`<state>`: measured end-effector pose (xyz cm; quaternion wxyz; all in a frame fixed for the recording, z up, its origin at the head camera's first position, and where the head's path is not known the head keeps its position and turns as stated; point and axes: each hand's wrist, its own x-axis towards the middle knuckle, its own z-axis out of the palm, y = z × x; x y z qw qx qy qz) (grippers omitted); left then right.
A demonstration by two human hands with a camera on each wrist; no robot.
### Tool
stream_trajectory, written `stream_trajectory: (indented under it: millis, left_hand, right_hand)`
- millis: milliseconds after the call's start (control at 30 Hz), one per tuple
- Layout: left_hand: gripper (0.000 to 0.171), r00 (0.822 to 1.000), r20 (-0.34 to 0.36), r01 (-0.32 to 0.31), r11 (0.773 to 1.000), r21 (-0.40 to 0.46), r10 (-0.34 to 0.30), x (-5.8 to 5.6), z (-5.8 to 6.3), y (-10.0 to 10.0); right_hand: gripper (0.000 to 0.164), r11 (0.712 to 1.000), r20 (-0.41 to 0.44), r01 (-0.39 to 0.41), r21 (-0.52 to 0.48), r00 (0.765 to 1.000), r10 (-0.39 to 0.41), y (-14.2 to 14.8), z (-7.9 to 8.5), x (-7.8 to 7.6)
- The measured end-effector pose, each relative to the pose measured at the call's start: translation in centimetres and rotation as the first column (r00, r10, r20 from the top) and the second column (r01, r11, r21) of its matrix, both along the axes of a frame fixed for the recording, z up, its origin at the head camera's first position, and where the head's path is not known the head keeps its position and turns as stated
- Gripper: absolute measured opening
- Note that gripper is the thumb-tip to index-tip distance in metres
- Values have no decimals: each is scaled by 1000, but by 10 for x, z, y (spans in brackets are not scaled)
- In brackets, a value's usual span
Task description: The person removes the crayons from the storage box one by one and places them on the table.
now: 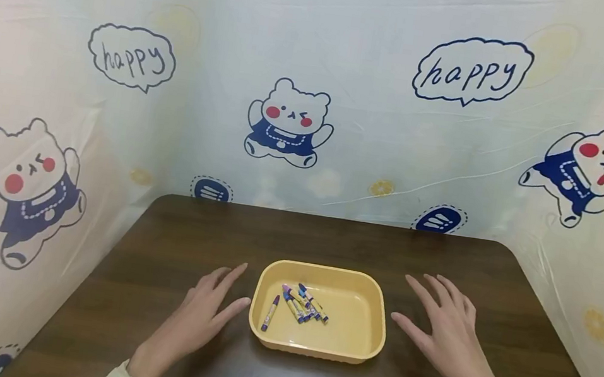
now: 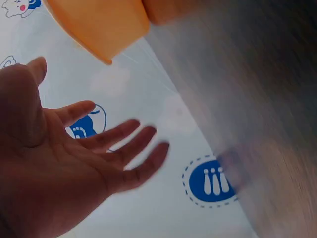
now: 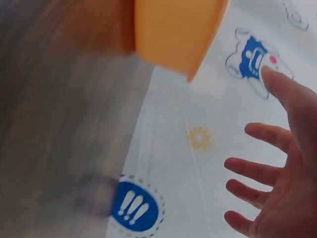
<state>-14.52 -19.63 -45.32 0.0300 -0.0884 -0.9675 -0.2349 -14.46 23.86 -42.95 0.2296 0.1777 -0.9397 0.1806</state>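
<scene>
A yellow plastic tray with rounded corners stands on the table between the two hands. Several crayons lie heaped in its left half, and one purple crayon lies apart near the left wall. My left hand is just left of the tray, fingers spread, holding nothing. To the tray's right, my right hand is likewise spread, with a gap to the rim. Both wrist views show the tray's outer side, in the left wrist view the tray wall and in the right wrist view the tray wall.
The dark brown wooden table has rounded far corners. A pale curtain printed with bears and the word "happy" surrounds it at the back and on both sides.
</scene>
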Motion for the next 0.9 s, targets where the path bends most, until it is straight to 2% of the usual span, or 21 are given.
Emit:
stream_trajectory:
  millis: [200,400,500,600,667,767,900]
  left_hand:
    - [58,996,47,73,985,159,-82,-4,7,6]
    - [45,978,61,173,943,284,-198,-11,8,6]
    - [42,968,82,194,916,352,-237,-14,4,5]
    - [41,953,133,185,869,460,-273,-17,0,4]
    - [42,936,177,170,831,530,-304,-20,-3,2]
    - [44,896,239,151,764,627,-373,-25,-7,-2]
    - [46,834,287,134,678,723,-471,-29,-13,-4]
  right_hand:
    - [49,998,-38,-60,-27,998,59,-19,13,-6]
    - [37,989,-17,-147,25,989,148,-46,19,-9]
    - [36,977,33,-199,73,980,197,-64,18,-8]
    - [33,966,108,-241,90,967,231,-81,17,-11]
    - [32,962,168,-259,89,956,242,-92,17,-15]
    - [31,955,207,-286,80,942,265,-104,15,-23]
    - [28,946,212,-319,55,930,301,-116,10,-35]
